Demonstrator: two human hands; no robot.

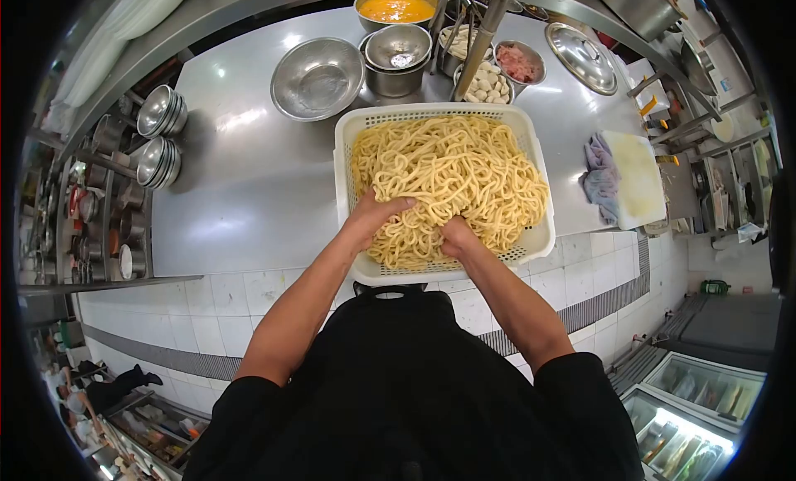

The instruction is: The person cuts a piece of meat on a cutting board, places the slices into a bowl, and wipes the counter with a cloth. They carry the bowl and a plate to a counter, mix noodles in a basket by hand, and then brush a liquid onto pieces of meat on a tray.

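I have both hands down in the noodles (pixel 452 178), a thick yellow heap that fills a white plastic basket (pixel 439 112) at the centre of the steel counter (pixel 249 191). My left hand (pixel 375 217) sits at about 7 o'clock in the heap, its fingers bent over a clump of strands and gripping it. My right hand (pixel 458 236) is at 6 o'clock, knuckles up. Its fingers are sunk in the noodles, so I cannot tell how they are set. The two hands are near each other but apart.

The basket's near rim reaches the counter's front edge and seems to hang slightly over the tiled face below it. At 9 o'clock of the basket there is a wide stretch of bare steel, the largest free patch. At 12 o'clock it is tight. A bowl of white balls (pixel 489 87) is just beside the far rim, with a slanted post (pixel 481 37) rising above it. A big empty bowl (pixel 319 79) stands at 11 o'clock, with stacked bowls (pixel 398 58) between the two. At 3 o'clock a narrow strip of steel lies between the basket and a crumpled cloth (pixel 601 178) against a cutting board (pixel 637 178).
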